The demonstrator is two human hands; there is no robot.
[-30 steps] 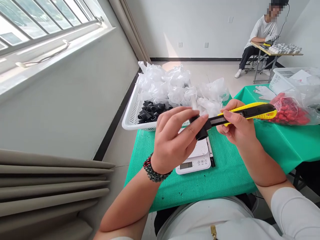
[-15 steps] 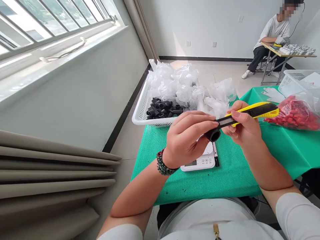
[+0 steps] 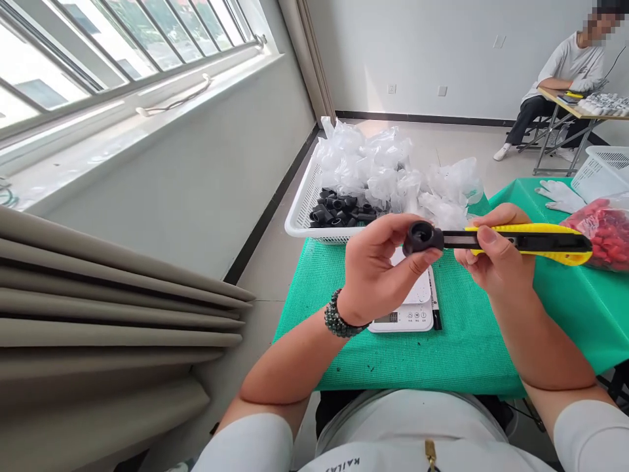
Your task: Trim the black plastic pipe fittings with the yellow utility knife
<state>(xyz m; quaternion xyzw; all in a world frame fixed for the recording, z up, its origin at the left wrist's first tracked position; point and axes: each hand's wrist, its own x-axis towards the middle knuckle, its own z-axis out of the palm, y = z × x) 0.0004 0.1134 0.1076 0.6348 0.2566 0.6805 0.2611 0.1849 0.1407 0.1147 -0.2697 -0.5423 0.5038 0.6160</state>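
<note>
- L hand (image 3: pixel 376 278): thumb + fingers clamped on blk fitting (image 3: pixel 436 238), above table, nearer it than R.
- Knife (image 3: pixel 553 241): long axis approx. L–R, blade tip at fitting's R side.
- R hand (image 3: pixel 506 265): closed round knife, R of fitting.

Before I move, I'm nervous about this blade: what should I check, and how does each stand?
1. Black fitting held in left hand: ok.
2. Yellow knife held by its handle in right hand: ok.
3. Left thumb well clear of the blade: not ok, it is close.
4. Hands gloved: not ok, both bare; a white glove lies on the green cloth.
5. Blade tip clear of the fitting: cannot tell.
</note>
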